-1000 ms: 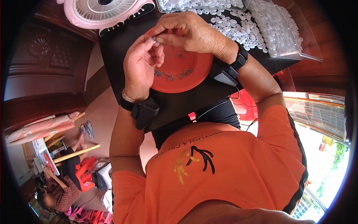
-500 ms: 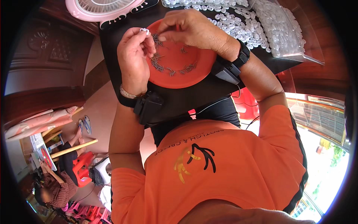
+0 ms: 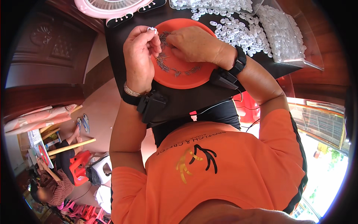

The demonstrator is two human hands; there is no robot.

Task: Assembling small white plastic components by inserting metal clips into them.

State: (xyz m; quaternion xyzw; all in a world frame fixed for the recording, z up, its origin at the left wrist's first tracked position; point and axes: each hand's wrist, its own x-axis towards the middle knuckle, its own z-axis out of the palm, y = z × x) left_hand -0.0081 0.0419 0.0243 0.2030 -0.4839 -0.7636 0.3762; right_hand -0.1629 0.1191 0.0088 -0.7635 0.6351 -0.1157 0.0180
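A small white plastic clip (image 3: 151,30) is pinched between thumb and forefinger of my left hand (image 3: 140,56), over the left rim of a round orange plate (image 3: 186,80). Thin grey nails (image 3: 163,59) lie in the plate in a loose ring, some close by my left fingers. My right hand (image 3: 195,44) reaches down into the plate from the right, back of the hand up. Its fingers are bent together at the nails near the far left of the plate; their tips are hidden, so what they hold cannot be made out.
Many white plastic clips (image 3: 242,35) are spread on the black table (image 3: 179,100) at the far right, beside a clear tray (image 3: 285,37) heaped with more. A pink fan (image 3: 112,7) stands at the far left. Another person (image 3: 57,188) sits lower left.
My right hand has lowered into the plate, its fingers now down at the nails. The left hand keeps its pinch on the clip. The whole view has shifted slightly.
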